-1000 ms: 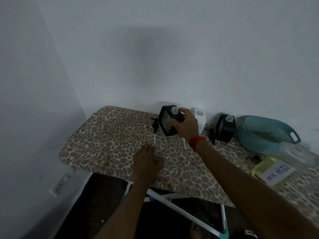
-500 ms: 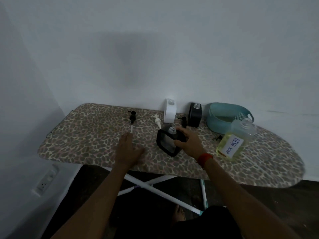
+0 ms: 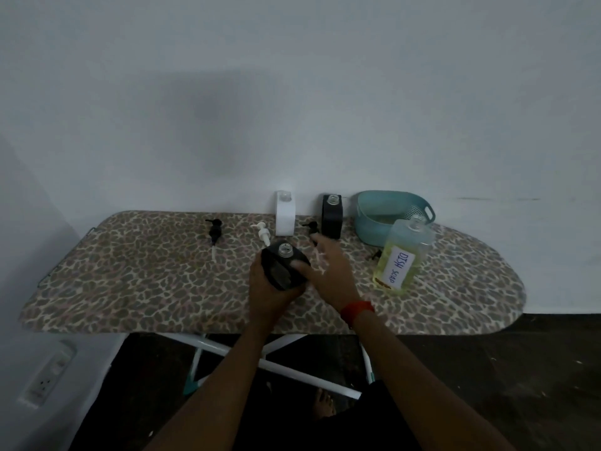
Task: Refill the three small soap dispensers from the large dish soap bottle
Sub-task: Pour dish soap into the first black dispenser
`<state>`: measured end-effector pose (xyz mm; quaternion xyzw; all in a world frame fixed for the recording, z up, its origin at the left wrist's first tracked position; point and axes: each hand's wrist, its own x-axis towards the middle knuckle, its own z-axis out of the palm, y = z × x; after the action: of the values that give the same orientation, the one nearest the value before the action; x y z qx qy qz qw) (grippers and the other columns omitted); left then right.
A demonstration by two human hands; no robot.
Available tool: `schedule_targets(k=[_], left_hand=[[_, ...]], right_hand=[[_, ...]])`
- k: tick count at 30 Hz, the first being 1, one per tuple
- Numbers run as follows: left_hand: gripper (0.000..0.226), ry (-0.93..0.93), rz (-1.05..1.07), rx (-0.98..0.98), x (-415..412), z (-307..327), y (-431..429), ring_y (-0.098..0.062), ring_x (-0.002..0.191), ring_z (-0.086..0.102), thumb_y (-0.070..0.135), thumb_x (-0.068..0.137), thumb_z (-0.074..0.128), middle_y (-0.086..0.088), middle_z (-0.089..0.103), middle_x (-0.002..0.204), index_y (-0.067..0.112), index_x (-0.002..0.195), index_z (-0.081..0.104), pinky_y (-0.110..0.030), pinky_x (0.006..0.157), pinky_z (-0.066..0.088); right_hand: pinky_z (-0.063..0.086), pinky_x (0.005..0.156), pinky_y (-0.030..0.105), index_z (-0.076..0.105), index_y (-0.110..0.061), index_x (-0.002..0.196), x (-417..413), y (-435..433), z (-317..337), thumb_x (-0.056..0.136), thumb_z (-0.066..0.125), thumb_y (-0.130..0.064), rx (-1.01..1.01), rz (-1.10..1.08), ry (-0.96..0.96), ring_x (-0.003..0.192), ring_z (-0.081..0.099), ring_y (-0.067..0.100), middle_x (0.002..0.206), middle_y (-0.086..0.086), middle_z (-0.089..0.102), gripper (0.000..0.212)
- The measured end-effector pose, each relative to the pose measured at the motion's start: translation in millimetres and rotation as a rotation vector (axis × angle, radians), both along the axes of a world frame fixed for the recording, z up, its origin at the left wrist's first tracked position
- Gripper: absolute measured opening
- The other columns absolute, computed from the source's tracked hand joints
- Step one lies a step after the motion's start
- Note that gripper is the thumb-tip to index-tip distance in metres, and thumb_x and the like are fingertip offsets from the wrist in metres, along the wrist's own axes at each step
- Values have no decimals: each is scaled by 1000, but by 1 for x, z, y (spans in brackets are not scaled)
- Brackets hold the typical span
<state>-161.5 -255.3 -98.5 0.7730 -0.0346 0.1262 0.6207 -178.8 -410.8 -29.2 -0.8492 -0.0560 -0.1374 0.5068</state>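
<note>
Dispenser (image 3: 286, 270), black, uncapped, gripped in left hand (image 3: 270, 296); right hand (image 3: 335, 278) beside it, fingers spread, thumb touching.

The single head-worn camera looked forward and down from near the leopard-print surface (image 3: 146, 275), squarely facing the wall (image 3: 292, 92) behind it.

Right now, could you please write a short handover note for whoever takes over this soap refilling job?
Left hand grips a black dispenser, neck open, above the ironing board. Right hand is open beside it.
White dispenser and second black dispenser stand without pumps at the wall. Three pumps lie on the board. Dish soap bottle stands to the right and looks uncapped.
Done: pumps off. Left: pour soap, refit pumps. Fill levels cannot be read.
</note>
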Motion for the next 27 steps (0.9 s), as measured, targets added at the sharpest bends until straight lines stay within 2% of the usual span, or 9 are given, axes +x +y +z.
schedule_targets(k=[4,8,11,14,19,20,23,25,27], left_hand=[[120,35,-10,30,2,-1,0,-31,139,49,45,51,91,-14,48,149,8,151,37,-57,112,43],[116,34,-29,63,1,-2,0,-31,140,48,22,57,100,-14,48,151,6,152,36,-57,113,42],[111,28,-44,65,2,-2,-1,-30,140,49,14,60,98,-14,48,151,6,152,36,-55,114,43],[108,8,-67,53,0,0,-3,-27,138,49,12,61,97,-9,49,150,15,150,37,-51,115,43],[102,-9,-81,22,-2,3,-3,1,127,50,24,57,97,28,48,132,46,136,35,-13,104,43],[102,0,-84,21,-2,4,-3,1,127,51,26,58,98,29,48,132,46,136,36,-13,103,43],[99,48,-95,8,1,1,2,-11,131,55,28,59,100,13,56,138,30,142,44,-31,107,48],[111,79,-136,41,5,1,11,-16,132,56,39,54,100,2,56,145,20,147,43,-37,108,49],[114,114,-171,79,10,1,25,-12,128,59,48,49,99,6,58,142,25,146,44,-36,106,51]], right_hand=[[49,97,42,54,-21,129,-20,-52,11,81,74,-53,48,-530,-361,117,51,13,128,-2,56,62],[41,104,47,44,-18,138,-17,-116,22,71,79,-62,-4,-776,-367,125,44,21,136,4,49,87],[36,112,42,40,-18,145,-3,-143,24,66,83,-58,80,-667,-162,134,40,20,145,5,44,99],[49,102,41,47,-23,135,9,-153,22,68,84,-57,196,-524,-2,118,55,17,131,-3,54,84],[57,87,37,52,-29,124,14,-165,14,68,88,-42,365,-378,-9,109,65,17,126,0,62,68],[58,85,38,56,-27,122,13,-167,13,69,89,-37,390,-346,-13,106,67,18,123,2,65,63],[61,79,41,72,-31,102,11,-169,13,74,87,-30,390,-251,-58,94,72,20,103,0,75,32],[60,75,36,74,-35,96,11,-168,13,74,87,-27,409,-222,-67,92,73,19,100,-2,76,27],[59,74,33,73,-31,98,14,-168,10,71,89,-23,455,-226,-66,93,73,21,101,0,75,32]])
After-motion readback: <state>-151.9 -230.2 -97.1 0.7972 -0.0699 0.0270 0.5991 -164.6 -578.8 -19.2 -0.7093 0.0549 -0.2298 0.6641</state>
